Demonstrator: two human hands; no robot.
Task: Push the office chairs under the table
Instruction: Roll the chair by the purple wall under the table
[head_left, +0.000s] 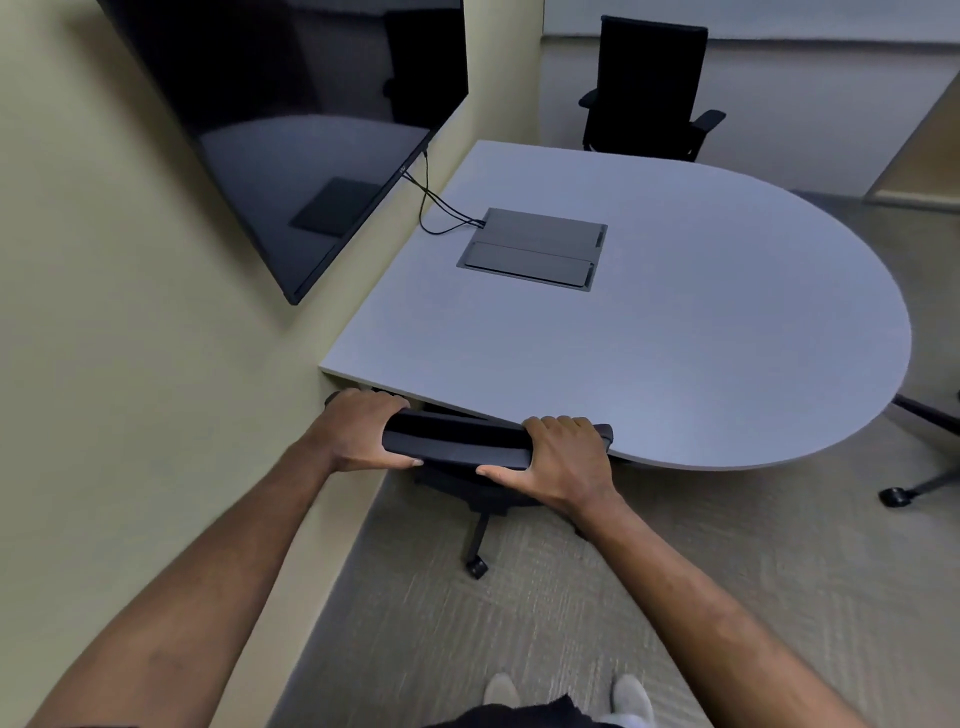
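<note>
A black office chair (457, 441) stands at the near edge of the pale grey table (675, 338), its seat tucked beneath the top. My left hand (363, 431) grips the left end of the backrest's top edge. My right hand (556, 462) grips the right end. A second black chair (649, 88) stands at the far side, its seat hidden behind the table. At the right edge of the view, only the legs and a caster of a third chair (919, 457) show beside the table's rounded end.
A large dark screen (291, 130) hangs on the left wall, with cables running down to a grey cable box (535, 247) set into the tabletop. The wall runs close along the near chair's left side. Grey carpet (519, 613) lies around my feet.
</note>
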